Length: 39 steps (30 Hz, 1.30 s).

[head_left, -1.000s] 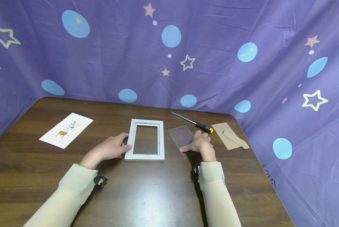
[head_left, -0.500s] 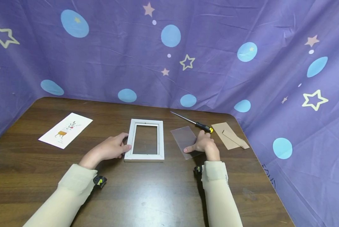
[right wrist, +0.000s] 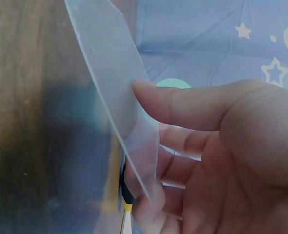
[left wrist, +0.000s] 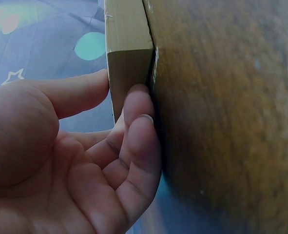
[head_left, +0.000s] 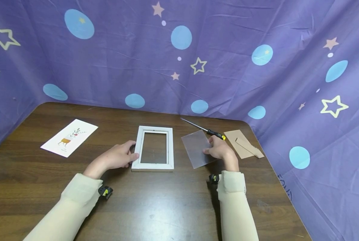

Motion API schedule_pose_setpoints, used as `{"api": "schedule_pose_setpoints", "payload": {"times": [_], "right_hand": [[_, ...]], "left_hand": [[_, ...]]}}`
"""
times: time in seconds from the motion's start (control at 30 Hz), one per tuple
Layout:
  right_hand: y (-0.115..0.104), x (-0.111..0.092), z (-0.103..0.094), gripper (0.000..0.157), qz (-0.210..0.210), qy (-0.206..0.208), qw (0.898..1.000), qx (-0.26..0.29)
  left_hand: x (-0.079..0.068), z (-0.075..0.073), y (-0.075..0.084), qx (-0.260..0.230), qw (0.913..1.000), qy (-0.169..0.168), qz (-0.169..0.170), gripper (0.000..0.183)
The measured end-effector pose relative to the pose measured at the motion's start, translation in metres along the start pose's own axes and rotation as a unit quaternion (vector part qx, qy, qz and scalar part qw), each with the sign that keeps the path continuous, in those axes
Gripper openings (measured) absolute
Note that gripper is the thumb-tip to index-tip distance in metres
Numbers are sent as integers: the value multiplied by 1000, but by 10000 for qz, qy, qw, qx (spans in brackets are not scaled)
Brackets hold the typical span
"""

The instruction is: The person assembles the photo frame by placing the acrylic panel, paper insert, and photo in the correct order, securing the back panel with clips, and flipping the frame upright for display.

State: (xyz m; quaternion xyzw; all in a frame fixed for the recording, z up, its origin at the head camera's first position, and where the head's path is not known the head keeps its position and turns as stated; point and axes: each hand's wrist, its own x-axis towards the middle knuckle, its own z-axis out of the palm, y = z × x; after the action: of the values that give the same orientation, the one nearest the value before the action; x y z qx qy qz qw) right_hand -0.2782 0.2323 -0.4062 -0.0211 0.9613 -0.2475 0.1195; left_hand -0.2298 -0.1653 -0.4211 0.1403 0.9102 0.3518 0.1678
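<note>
My left hand (head_left: pixel 117 156) grips the left side of a white picture frame (head_left: pixel 152 166), which lies on the table. In the left wrist view the thumb touches one face of the frame's edge (left wrist: pixel 129 36) while curled fingers (left wrist: pixel 143 136) are at its side. A clear plastic sheet (head_left: pixel 194 147) is pinched in my right hand (head_left: pixel 221 149) by its right edge, to the right of the frame. Seen from the right wrist, the sheet (right wrist: pixel 109 53) is tilted and raised off the table, thumb on one face and fingers behind it.
Just behind my right hand lies a screwdriver (head_left: pixel 215 134) with a black and yellow handle. A brown backing board (head_left: pixel 231 135) with a stand leg (head_left: pixel 251 149) rests farther right. A white card (head_left: pixel 69 139) with a printed picture lies at the left. A purple curtain (head_left: pixel 131 67) hangs behind the table.
My right hand has moved to the right and drawn the clear sheet with it, its far edge now raised. The left hand and the frame have stayed in place.
</note>
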Motion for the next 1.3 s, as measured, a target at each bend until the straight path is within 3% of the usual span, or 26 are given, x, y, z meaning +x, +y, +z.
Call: {"api": "schedule_pose_setpoints", "payload": {"times": [0.17, 0.37, 0.67, 0.93, 1.13, 1.3], "right_hand": [[-1, -3, -4, 32, -21, -149, 9981, 594], [-5, -6, -8, 30, -78, -181, 9856, 1681], [-16, -8, -12, 24, -673, 115, 9784, 1953], [-47, -6, 3, 25, -863, 268, 9476, 3064], [-69, -6, 18, 32, -958, 32, 9207, 3784], [-85, -5, 32, 34, -1052, -134, 9061, 4095]], "left_hand": [[1, 0, -1, -31, 10000, 9, 37, 65], [1, 0, -3, -48, 10000, 20, 37, 64], [1, 0, -3, -22, 10000, 30, 5, 65], [1, -1, -3, -61, 10000, 0, 26, 65], [0, -1, -2, -52, 10000, -12, 10, 65], [1, -1, -3, -96, 10000, -3, -2, 65]]}}
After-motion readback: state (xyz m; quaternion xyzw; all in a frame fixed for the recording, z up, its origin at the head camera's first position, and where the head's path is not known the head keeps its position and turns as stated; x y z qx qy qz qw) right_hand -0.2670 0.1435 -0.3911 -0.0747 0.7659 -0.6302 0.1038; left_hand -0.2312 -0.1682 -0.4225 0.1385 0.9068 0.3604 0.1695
